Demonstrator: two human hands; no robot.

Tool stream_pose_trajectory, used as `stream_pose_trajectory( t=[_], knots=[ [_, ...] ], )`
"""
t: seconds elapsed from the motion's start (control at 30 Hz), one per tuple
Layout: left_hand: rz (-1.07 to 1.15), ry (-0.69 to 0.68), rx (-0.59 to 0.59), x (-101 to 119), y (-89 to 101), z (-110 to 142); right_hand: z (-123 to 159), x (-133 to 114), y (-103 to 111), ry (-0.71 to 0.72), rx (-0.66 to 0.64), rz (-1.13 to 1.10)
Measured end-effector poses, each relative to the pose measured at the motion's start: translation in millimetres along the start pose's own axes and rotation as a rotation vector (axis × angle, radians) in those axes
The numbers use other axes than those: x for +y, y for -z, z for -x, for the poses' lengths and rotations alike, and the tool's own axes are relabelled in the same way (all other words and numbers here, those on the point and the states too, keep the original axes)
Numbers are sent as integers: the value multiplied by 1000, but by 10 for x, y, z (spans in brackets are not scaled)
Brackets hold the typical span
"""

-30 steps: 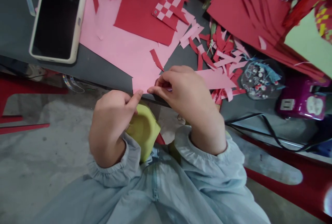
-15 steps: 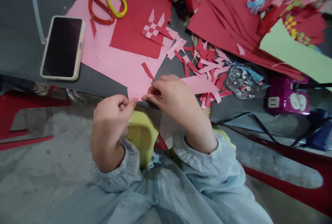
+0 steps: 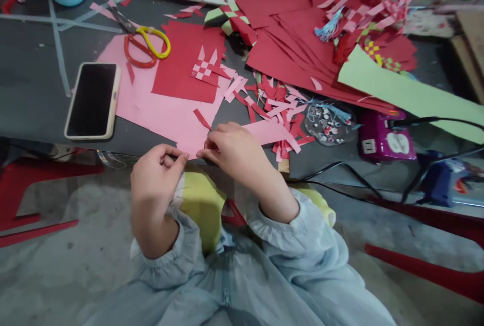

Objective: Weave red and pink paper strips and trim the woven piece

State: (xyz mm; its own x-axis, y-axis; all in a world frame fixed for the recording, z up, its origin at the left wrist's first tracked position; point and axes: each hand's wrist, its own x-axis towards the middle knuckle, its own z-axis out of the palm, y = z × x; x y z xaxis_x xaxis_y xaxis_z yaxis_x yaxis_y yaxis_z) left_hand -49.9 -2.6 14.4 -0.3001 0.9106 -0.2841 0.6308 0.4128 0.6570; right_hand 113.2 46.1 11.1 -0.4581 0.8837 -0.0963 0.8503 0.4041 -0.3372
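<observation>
At the table's front edge, my left hand [image 3: 158, 185] pinches the near left corner of pink paper [image 3: 192, 144] between thumb and finger. My right hand [image 3: 236, 154] also pinches its near edge, a short way to the right. A longer pink strip [image 3: 266, 132] comes out beyond my right hand; whether it joins the held piece is hidden. Behind lies a large pink sheet [image 3: 151, 107] with a red sheet [image 3: 177, 69] on it. A pink-and-red checkered woven paper piece [image 3: 203, 68] rests there, and a red scrap [image 3: 202, 119] lies just past my hands.
Scissors [image 3: 147, 46] with red and yellow handles lie behind, a phone [image 3: 93, 101] to the left. Paper scraps [image 3: 274, 96], a clear dish of beads [image 3: 328, 123], a purple device [image 3: 385, 137] with black cables, red sheets [image 3: 291, 44] and a green sheet [image 3: 401, 84] fill the right.
The view has tilted up, bringing a blue bottle and the table's far side into sight. Both hands keep their pinch on the pink paper, with little movement.
</observation>
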Motion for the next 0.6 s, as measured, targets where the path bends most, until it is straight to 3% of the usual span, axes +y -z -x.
stream_pose_trajectory(
  t=[0.6],
  knots=[
    [-79,54,-7,-41,22,-55,82,93,107,49,-7,23]
  ],
)
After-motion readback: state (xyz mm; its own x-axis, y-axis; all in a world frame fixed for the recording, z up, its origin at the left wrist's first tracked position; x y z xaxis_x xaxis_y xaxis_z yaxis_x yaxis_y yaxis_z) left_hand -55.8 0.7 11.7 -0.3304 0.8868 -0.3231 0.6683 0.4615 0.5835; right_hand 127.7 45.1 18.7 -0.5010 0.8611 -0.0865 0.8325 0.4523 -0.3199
